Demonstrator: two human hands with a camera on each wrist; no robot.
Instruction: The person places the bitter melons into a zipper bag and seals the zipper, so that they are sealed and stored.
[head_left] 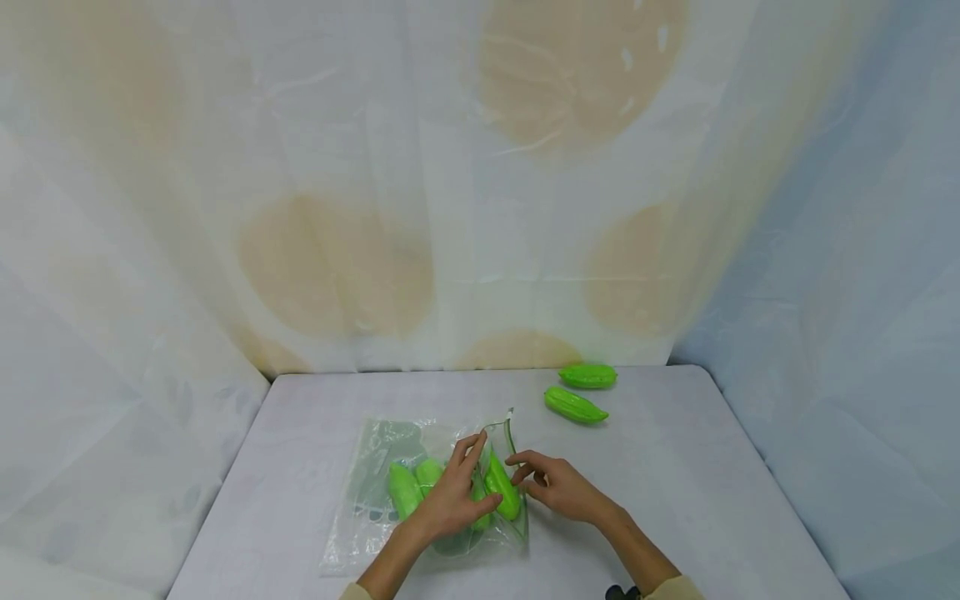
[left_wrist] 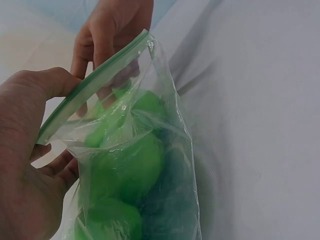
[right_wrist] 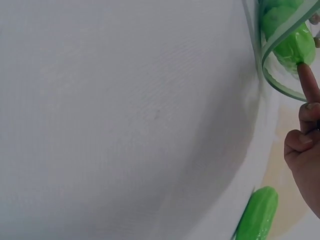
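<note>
A clear zip bag [head_left: 345, 542] with a green zip edge [left_wrist: 107, 65] lies on the table, with several green ridged gourds [head_left: 406, 490] inside it. My left hand [head_left: 452, 500] lies over the bag, and its thumb and fingers hold the mouth apart at the zip edge. Just within the mouth rests another green gourd [head_left: 501, 487]. My right hand [head_left: 558, 487] is at the mouth's right side; its extended index finger touches the end of that gourd [right_wrist: 292, 47], while other fingers are bent. The bag's plastic and my left hand partly cover the gourds inside.
Two more green gourds, a rear one [head_left: 588, 376] and a nearer one [head_left: 575, 406], lie on the white table [head_left: 675, 467] toward its back right. Patterned curtains [head_left: 465, 208] hang behind and beside the table. A small black object [head_left: 622, 592] shows at the bottom edge.
</note>
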